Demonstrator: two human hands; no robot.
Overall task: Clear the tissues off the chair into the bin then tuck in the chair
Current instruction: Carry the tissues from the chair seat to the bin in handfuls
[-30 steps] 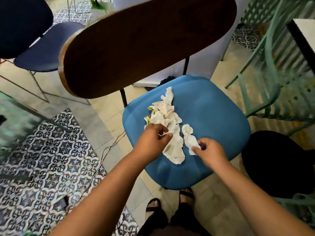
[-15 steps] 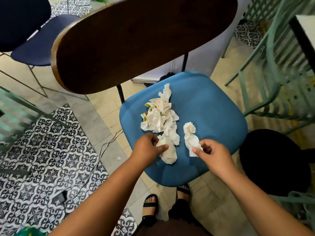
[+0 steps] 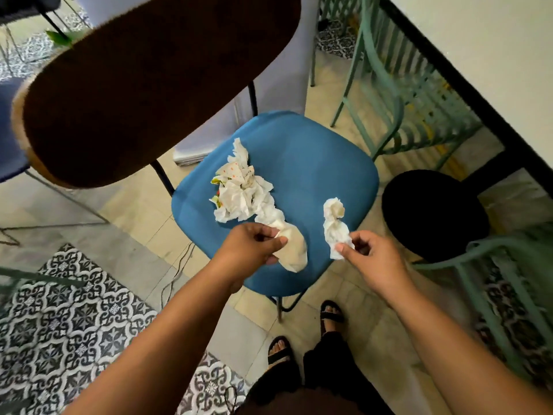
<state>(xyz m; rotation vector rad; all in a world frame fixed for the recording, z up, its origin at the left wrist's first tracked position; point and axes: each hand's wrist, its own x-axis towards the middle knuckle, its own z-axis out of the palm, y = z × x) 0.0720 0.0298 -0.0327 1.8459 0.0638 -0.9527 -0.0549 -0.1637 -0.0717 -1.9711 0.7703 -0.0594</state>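
A chair with a blue seat point(image 3: 311, 163) and a dark brown backrest point(image 3: 143, 85) stands in front of me. A heap of crumpled white tissues point(image 3: 239, 190) lies on the seat's left half. My left hand point(image 3: 251, 247) pinches a long white tissue point(image 3: 291, 250) at the seat's near edge. My right hand point(image 3: 371, 253) pinches the lower end of a twisted white tissue point(image 3: 333, 223), lifted just off the seat. To the right of the chair stands a round black bin point(image 3: 434, 214).
A white table with a black edge point(image 3: 478, 61) runs along the right. Green metal chairs point(image 3: 398, 94) stand beside it, one arm point(image 3: 490, 259) near the bin. A patterned rug point(image 3: 65, 319) and a loose cable point(image 3: 176, 271) lie on the floor at left. My sandalled feet point(image 3: 305, 333) are below the seat.
Both hands have drawn their tissues back toward the seat's near edge. The right hand's tissue has moved right, away from the heap. My view has shifted, so the table shows.
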